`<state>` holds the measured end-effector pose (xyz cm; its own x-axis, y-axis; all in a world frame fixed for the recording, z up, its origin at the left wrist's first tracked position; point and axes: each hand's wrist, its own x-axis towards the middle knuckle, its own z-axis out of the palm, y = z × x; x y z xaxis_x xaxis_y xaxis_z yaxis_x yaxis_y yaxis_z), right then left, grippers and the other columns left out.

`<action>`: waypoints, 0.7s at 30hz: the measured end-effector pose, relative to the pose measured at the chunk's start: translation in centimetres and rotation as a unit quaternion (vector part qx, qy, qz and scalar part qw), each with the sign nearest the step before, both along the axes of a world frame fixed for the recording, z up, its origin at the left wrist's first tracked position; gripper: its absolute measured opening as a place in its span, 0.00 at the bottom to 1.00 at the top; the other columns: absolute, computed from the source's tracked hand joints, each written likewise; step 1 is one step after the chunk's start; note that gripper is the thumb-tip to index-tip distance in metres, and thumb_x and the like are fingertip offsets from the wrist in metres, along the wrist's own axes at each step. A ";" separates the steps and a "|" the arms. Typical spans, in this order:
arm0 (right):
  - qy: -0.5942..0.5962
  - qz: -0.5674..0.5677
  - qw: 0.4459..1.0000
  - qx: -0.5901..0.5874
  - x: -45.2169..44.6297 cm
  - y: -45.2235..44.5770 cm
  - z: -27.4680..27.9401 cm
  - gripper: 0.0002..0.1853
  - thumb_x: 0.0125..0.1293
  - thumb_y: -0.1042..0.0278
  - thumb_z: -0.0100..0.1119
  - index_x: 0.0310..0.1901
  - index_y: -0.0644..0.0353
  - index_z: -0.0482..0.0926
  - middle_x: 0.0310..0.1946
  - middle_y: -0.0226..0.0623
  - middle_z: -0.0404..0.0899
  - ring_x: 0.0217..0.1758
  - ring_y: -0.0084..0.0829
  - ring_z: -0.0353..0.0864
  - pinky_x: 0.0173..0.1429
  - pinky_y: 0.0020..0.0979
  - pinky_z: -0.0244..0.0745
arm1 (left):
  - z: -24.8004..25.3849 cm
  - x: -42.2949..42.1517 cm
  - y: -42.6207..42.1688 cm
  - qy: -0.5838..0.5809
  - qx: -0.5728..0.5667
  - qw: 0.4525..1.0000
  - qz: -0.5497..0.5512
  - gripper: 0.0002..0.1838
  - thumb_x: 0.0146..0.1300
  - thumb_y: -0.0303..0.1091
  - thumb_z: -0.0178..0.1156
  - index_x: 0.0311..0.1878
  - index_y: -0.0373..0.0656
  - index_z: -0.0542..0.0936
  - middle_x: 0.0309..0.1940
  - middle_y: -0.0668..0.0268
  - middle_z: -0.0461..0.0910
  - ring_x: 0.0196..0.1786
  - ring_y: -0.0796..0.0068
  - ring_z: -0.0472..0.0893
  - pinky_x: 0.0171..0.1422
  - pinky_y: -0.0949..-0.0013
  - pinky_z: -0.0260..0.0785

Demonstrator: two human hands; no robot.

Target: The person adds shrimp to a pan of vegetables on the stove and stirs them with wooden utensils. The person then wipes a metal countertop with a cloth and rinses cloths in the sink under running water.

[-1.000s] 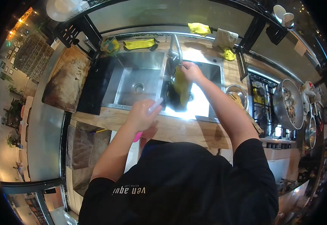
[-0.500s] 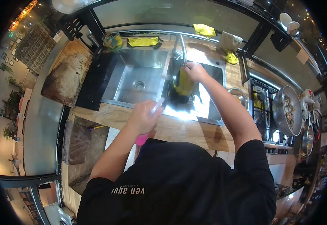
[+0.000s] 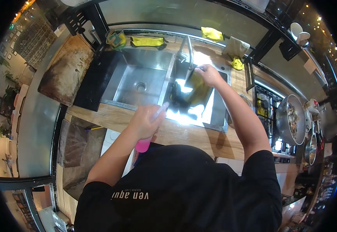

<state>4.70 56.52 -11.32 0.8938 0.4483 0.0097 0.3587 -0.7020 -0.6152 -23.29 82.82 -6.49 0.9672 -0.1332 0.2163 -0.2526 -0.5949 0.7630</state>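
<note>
My left hand (image 3: 143,121) is wrapped round a spray bottle (image 3: 142,145) with pink liquid, held over the counter's front edge. Its pale nozzle (image 3: 160,111) points toward the right sink basin (image 3: 219,110). Beside the tap (image 3: 191,50), my right hand (image 3: 209,74) pinches the top of a limp yellow-and-black cloth (image 3: 199,92). The cloth hangs over the right basin, its lower part blurred and dark against bright glare. My fingertips are partly hidden.
The left basin (image 3: 131,79) adjoins on the left. Behind it lie another yellow-and-black cloth (image 3: 148,41) and a container of sponges (image 3: 116,40). A stained board (image 3: 66,69) stands at far left. On the right, a large pan of food (image 3: 291,120) sits by the gas stove (image 3: 267,110).
The cloth has swung and shifted slightly to the right with my right hand. My left hand still grips the spray bottle, a little lower and further left in view.
</note>
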 end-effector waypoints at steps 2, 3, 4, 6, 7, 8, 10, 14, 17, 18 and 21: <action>-0.007 -0.003 1.000 0.000 -1.1 -0.1 1.9 0.24 0.78 0.49 0.62 0.61 0.61 0.86 0.54 0.54 0.88 0.58 0.51 0.88 0.66 0.42 0.79 | -0.1 0.0 -0.1 -0.016 0.019 1.000 -0.007 0.20 0.77 0.42 0.61 0.34 0.33 0.83 0.26 0.52 0.80 0.26 0.56 0.84 0.34 0.56 0.74; -0.015 -0.006 1.000 0.001 -1.8 -0.1 3.1 0.24 0.78 0.49 0.62 0.61 0.63 0.85 0.53 0.54 0.89 0.57 0.50 0.88 0.65 0.42 0.79 | -0.3 0.0 -0.1 0.007 0.016 1.000 -0.001 0.20 0.77 0.43 0.61 0.33 0.34 0.82 0.25 0.52 0.79 0.27 0.54 0.83 0.35 0.55 0.72; -0.015 -0.005 1.000 -0.001 -2.4 -0.2 4.2 0.24 0.78 0.49 0.62 0.61 0.63 0.85 0.53 0.54 0.89 0.57 0.50 0.88 0.65 0.42 0.79 | -0.5 0.0 -0.1 0.030 0.012 0.999 0.006 0.20 0.76 0.43 0.61 0.32 0.34 0.82 0.25 0.51 0.79 0.28 0.52 0.82 0.36 0.54 0.71; -0.007 0.016 0.999 0.046 -3.3 -0.6 6.0 0.24 0.80 0.51 0.61 0.60 0.66 0.84 0.51 0.50 0.90 0.53 0.44 0.88 0.64 0.39 0.79 | -0.5 0.1 -0.1 0.003 0.007 1.000 0.007 0.20 0.76 0.43 0.61 0.32 0.35 0.82 0.25 0.51 0.79 0.29 0.50 0.82 0.36 0.54 0.70; -0.008 0.016 0.999 0.045 -3.5 -0.9 6.3 0.24 0.80 0.51 0.61 0.60 0.66 0.84 0.51 0.50 0.90 0.53 0.44 0.88 0.64 0.39 0.79 | -0.5 0.1 -0.2 -0.022 0.004 1.000 0.007 0.20 0.76 0.43 0.61 0.32 0.35 0.82 0.24 0.51 0.78 0.30 0.49 0.81 0.36 0.54 0.70; 0.007 0.038 0.995 0.091 -3.7 -1.3 6.6 0.23 0.80 0.52 0.61 0.60 0.66 0.85 0.50 0.47 0.90 0.52 0.38 0.88 0.63 0.37 0.79 | -0.4 0.0 -0.2 -0.022 0.003 1.000 0.007 0.20 0.76 0.43 0.61 0.32 0.35 0.82 0.24 0.51 0.78 0.30 0.49 0.81 0.36 0.54 0.70; 0.020 0.059 0.989 0.136 -4.0 -2.1 6.4 0.22 0.81 0.53 0.61 0.60 0.67 0.85 0.50 0.43 0.91 0.51 0.32 0.87 0.62 0.35 0.79 | 0.0 -0.3 -0.1 -0.020 0.012 1.000 -0.004 0.20 0.76 0.43 0.61 0.34 0.35 0.83 0.24 0.51 0.78 0.28 0.49 0.81 0.36 0.53 0.70; 0.015 0.032 0.977 0.210 -4.0 -3.2 4.1 0.21 0.81 0.56 0.63 0.59 0.68 0.86 0.49 0.38 0.92 0.51 0.23 0.86 0.61 0.31 0.78 | -0.1 -0.6 -0.5 -0.024 -0.007 1.000 0.006 0.19 0.76 0.43 0.62 0.34 0.36 0.83 0.24 0.53 0.78 0.27 0.50 0.81 0.36 0.54 0.71; 0.002 0.021 0.971 0.239 -3.8 -3.2 3.0 0.21 0.80 0.56 0.64 0.59 0.68 0.86 0.49 0.37 0.93 0.51 0.23 0.86 0.60 0.30 0.78 | 0.7 -0.7 -1.0 -0.071 -0.040 0.997 0.013 0.18 0.76 0.42 0.62 0.33 0.37 0.82 0.24 0.54 0.79 0.26 0.53 0.81 0.35 0.55 0.71; -0.009 0.020 0.968 0.249 -3.8 -3.1 3.0 0.21 0.80 0.55 0.64 0.58 0.67 0.87 0.49 0.37 0.93 0.51 0.23 0.86 0.60 0.30 0.78 | 1.5 -0.9 -1.1 -0.059 -0.028 0.998 -0.005 0.18 0.76 0.41 0.62 0.33 0.37 0.82 0.24 0.55 0.79 0.26 0.55 0.81 0.35 0.55 0.71; -0.022 0.024 0.971 0.235 -4.0 -2.8 3.6 0.19 0.81 0.59 0.64 0.61 0.67 0.87 0.45 0.25 0.89 0.49 0.15 0.80 0.58 0.24 0.75 | 2.6 -1.3 -1.5 -0.046 -0.017 0.998 -0.032 0.17 0.75 0.41 0.62 0.33 0.38 0.82 0.25 0.55 0.79 0.27 0.53 0.82 0.36 0.54 0.72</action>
<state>0.72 53.77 -7.70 0.8666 0.4257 0.2603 0.4164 -0.3295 -0.8474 -24.60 81.37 -3.85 0.9327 -0.1858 0.3092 -0.3595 -0.5498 0.7540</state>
